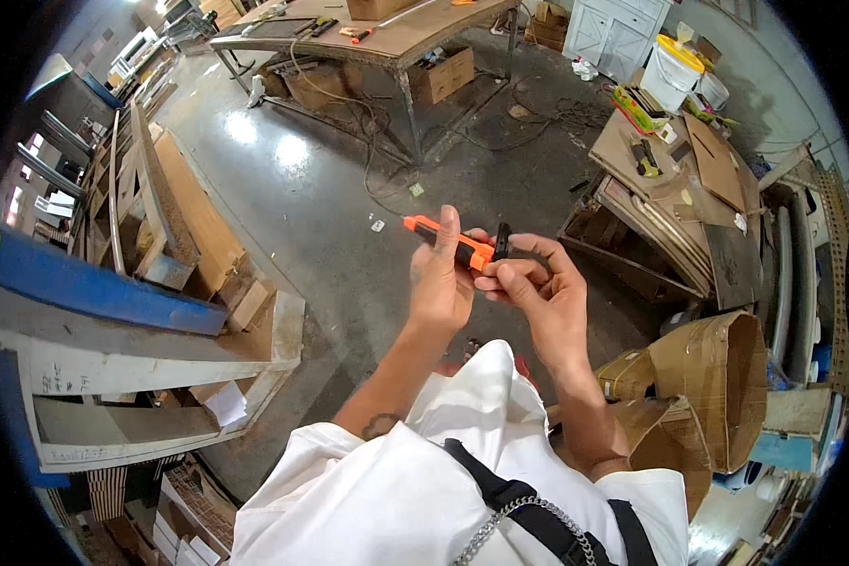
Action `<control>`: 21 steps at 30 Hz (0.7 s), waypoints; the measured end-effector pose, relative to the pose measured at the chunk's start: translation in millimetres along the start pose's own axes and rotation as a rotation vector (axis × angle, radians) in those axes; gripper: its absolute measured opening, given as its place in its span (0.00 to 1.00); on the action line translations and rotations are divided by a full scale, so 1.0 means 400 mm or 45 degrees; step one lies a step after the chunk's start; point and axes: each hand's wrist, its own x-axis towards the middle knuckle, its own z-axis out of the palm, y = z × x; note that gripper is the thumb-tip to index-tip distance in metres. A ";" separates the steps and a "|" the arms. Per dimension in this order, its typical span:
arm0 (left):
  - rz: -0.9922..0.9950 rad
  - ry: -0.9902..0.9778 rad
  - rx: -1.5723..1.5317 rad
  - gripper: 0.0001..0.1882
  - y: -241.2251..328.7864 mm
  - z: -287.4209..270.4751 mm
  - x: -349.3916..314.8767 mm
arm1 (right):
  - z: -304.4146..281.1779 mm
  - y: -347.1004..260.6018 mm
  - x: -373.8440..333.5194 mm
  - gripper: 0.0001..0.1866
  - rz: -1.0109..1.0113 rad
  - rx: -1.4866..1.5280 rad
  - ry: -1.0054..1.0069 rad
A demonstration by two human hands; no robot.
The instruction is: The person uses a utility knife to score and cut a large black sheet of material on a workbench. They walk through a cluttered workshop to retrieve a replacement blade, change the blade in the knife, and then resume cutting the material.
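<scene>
My left hand (441, 283) is wrapped round an orange-and-black handled tool (426, 226), which looks like a utility knife. Its orange tip points up and left, and the thumb lies along the body. At the other end, my right hand (542, 288) has its fingers closed in a pinch by a small black piece (502, 241) that stands up across the tool. Whether this piece is joined to the tool I cannot tell. The fingers hide part of the handle. Both hands are held in front of my white shirt, above the grey floor (340, 222).
Ahead stands a workbench (434, 33) with tools on top and cables below. To the right, a low wooden table (665, 193) carries a white bucket (672, 80) and a drill-like tool (645, 158). Cardboard boxes (726, 377) stand near right. A blue-edged rack (113, 288) holds boards at left.
</scene>
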 end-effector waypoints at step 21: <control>-0.313 -0.299 -0.101 0.27 0.210 0.099 0.668 | 0.065 0.024 0.617 0.13 -0.175 0.006 0.168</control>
